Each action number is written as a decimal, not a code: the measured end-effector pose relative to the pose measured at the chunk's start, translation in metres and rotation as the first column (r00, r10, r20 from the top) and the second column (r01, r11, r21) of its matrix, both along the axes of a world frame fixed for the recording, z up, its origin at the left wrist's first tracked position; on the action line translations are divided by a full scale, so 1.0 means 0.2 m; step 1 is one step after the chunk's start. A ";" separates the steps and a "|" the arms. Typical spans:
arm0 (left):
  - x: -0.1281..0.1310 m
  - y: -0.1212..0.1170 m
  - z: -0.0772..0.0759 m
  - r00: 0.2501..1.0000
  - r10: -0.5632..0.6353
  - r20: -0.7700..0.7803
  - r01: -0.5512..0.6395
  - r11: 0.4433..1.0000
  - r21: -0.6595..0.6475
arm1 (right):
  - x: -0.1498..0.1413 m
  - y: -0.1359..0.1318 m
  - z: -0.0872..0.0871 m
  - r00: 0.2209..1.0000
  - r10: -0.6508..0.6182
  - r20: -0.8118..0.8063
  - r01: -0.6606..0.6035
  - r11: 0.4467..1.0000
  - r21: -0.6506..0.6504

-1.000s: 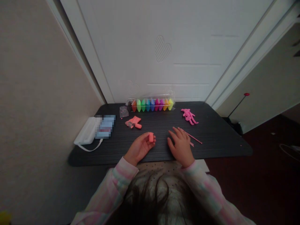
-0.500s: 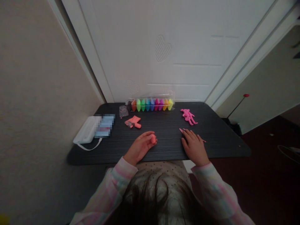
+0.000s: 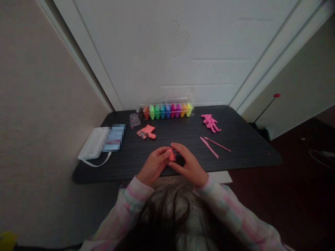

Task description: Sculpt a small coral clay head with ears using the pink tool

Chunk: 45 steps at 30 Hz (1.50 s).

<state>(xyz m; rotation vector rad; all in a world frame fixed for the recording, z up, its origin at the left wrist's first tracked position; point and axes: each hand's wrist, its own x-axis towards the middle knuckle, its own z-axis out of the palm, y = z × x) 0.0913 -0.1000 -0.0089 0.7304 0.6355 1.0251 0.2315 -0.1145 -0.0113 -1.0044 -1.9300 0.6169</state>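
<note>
Pinching a small coral lump (image 3: 171, 154) between the thumb and fingers of the left hand (image 3: 154, 164), over the table (image 3: 110, 174), close to the middle of its front edge. Curving the right hand (image 3: 191, 168) round the other side, with thumb and fingers apart; cannot tell if touching the lump or just beside it. Looks like soft clay, so probably very light, squishy and a bit sticky, not slippery. Not likely to snap, but easy to dent or squash flat. Best to hold gently by the round sides, keeping nails off, and not to squeeze hard in a fist. Seeing another coral piece (image 3: 152, 136) lying at a torn wrapper (image 3: 147, 129), left of the middle and nearer the far edge. Probably just as soft, and easiest to take by the end poking out on the right. Seeing, too, a row of bright packs (image 3: 168, 111) along the far edge, a pink figure (image 3: 210, 122) toward the far right corner, a flat pink tool (image 3: 209, 147) and a thin pink stick (image 3: 217, 144) lying side by side between that figure and the front edge, and a white case (image 3: 92, 143) by the left edge.
</note>
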 end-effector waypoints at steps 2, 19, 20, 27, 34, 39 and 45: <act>0.00 0.01 0.00 1.000 0.025 0.012 -0.025 1.000 -0.010 | -0.03 0.02 -0.02 1.000 0.016 -0.027 -0.016 1.000 -0.010; 0.00 0.00 -0.01 0.998 -0.034 0.054 0.037 0.998 -0.047 | -0.02 0.05 -0.05 0.989 -0.003 -0.149 -0.023 0.985 -0.173; 0.00 0.00 -0.01 0.998 -0.033 0.054 0.035 0.999 -0.038 | -0.02 0.05 -0.05 0.989 -0.003 -0.149 -0.024 0.983 -0.179; 0.01 0.00 -0.02 0.999 0.026 0.039 -0.025 0.999 -0.025 | -0.02 0.05 -0.04 0.987 0.015 -0.159 -0.045 0.982 -0.181; 0.01 0.01 -0.03 0.996 0.064 0.063 -0.062 0.997 -0.034 | -0.02 0.05 -0.05 0.985 -0.005 -0.172 -0.025 0.985 -0.170; 0.01 0.01 -0.03 0.996 0.050 0.076 -0.047 0.998 -0.038 | -0.03 0.06 -0.06 0.979 -0.056 -0.197 0.024 0.987 -0.161; 0.02 0.01 -0.01 0.999 0.028 0.019 -0.027 0.998 -0.050 | -0.03 0.06 -0.06 0.985 -0.057 -0.163 0.039 0.993 -0.113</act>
